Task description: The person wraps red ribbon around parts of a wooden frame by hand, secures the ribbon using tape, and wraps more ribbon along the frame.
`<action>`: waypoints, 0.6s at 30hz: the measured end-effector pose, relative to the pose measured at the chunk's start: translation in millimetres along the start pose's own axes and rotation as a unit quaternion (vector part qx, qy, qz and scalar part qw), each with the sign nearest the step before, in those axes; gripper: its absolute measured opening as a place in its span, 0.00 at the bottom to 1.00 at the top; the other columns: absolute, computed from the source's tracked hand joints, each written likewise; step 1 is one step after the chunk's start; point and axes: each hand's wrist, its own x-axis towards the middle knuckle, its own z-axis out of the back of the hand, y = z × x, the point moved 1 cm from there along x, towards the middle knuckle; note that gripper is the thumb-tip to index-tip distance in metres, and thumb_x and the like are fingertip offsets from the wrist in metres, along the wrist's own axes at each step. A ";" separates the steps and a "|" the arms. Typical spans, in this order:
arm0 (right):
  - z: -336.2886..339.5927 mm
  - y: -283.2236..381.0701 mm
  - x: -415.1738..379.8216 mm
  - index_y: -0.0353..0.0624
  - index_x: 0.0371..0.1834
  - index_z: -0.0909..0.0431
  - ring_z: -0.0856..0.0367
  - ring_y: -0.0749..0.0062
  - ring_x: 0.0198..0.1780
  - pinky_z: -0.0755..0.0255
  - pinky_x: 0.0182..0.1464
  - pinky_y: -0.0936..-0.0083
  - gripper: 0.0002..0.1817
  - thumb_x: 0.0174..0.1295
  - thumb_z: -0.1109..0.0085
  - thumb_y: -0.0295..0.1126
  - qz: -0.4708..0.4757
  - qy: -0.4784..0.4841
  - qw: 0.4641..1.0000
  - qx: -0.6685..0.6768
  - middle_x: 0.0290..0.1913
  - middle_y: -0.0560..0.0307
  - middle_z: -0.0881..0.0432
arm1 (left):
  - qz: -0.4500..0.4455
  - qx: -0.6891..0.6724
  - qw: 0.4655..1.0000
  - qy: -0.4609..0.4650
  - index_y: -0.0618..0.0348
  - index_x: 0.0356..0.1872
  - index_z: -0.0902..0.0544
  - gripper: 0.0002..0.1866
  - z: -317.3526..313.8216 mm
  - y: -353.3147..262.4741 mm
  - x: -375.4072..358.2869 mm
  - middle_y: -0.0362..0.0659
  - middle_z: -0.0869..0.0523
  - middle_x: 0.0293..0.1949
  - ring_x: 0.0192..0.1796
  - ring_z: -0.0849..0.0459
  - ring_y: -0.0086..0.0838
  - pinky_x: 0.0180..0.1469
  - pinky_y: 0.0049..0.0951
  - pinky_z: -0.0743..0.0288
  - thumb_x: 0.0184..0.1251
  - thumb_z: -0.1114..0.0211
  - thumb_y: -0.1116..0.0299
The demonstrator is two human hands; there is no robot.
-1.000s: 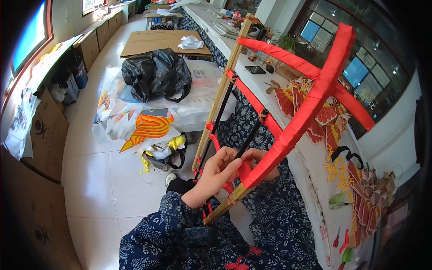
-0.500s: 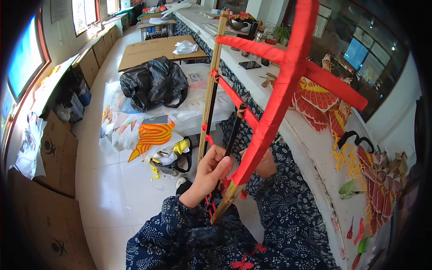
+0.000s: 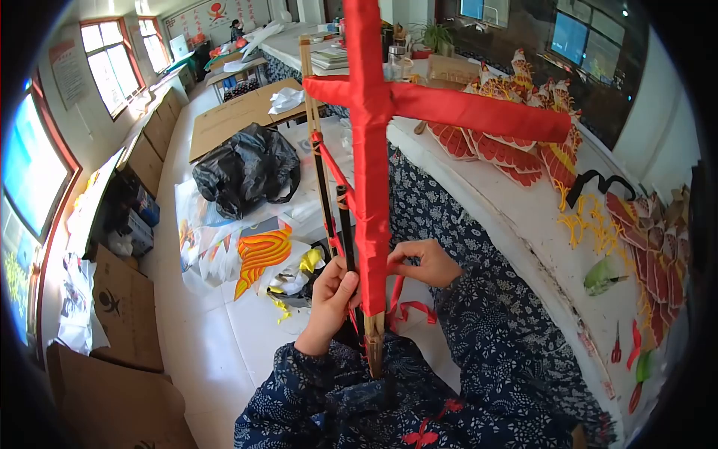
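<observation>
A tall bamboo frame stands upright before me, its near bar (image 3: pixel 370 179) and crossbar (image 3: pixel 479 112) wrapped in red cloth. Bare bamboo shows at the near bar's lower end (image 3: pixel 374 352). My left hand (image 3: pixel 333 299) is closed around a thin black rod (image 3: pixel 345 236) of the frame, just left of the wrapped bar. On the other side, my right hand (image 3: pixel 430 263) pinches at the bar's edge, its fingertips partly hidden. A loose red ribbon (image 3: pixel 415 307) trails below those fingers, seemingly held by them. Red strips also link the thinner poles (image 3: pixel 321 165).
A long white counter (image 3: pixel 479 191) on the right carries red-and-gold winged pieces (image 3: pixel 508 150), scissors (image 3: pixel 616 344) and black straps (image 3: pixel 594 183). A black plastic bag (image 3: pixel 247 168) lies on wrapped sheets at left. Cardboard boxes (image 3: pixel 123 307) line the left wall.
The frame has swung from leaning right to nearly vertical, and the view has turned right and up. My right hand has come out from behind the bar, and loose ribbon now shows below it.
</observation>
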 end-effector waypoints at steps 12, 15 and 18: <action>0.3 23.1 -2.4 0.42 0.39 0.16 0.19 0.76 0.37 0.29 0.39 0.81 0.08 0.57 0.34 0.30 -0.184 0.029 0.970 -0.154 0.36 0.59 0.16 | -0.009 0.003 1.000 -0.029 0.58 0.41 0.29 0.05 -4.8 2.0 2.5 0.33 0.25 0.27 0.22 0.35 0.14 0.25 0.15 0.42 0.76 0.46 0.68; -8.7 11.0 -3.9 0.41 0.43 0.18 0.18 0.77 0.38 0.28 0.41 0.80 0.11 0.56 0.34 0.27 -0.156 0.056 0.983 -0.083 0.37 0.59 0.15 | 0.018 -0.013 1.000 -0.003 0.58 0.42 0.29 0.05 -3.2 -1.3 1.0 0.33 0.26 0.27 0.22 0.35 0.14 0.26 0.15 0.42 0.76 0.47 0.68; -17.8 1.2 -4.8 0.41 0.48 0.20 0.18 0.78 0.38 0.26 0.43 0.79 0.15 0.56 0.35 0.24 -0.051 0.055 0.994 0.086 0.38 0.58 0.14 | 0.003 -0.012 1.000 0.019 0.59 0.42 0.29 0.05 -2.4 -3.3 2.6 0.33 0.26 0.27 0.22 0.35 0.14 0.26 0.15 0.43 0.76 0.47 0.69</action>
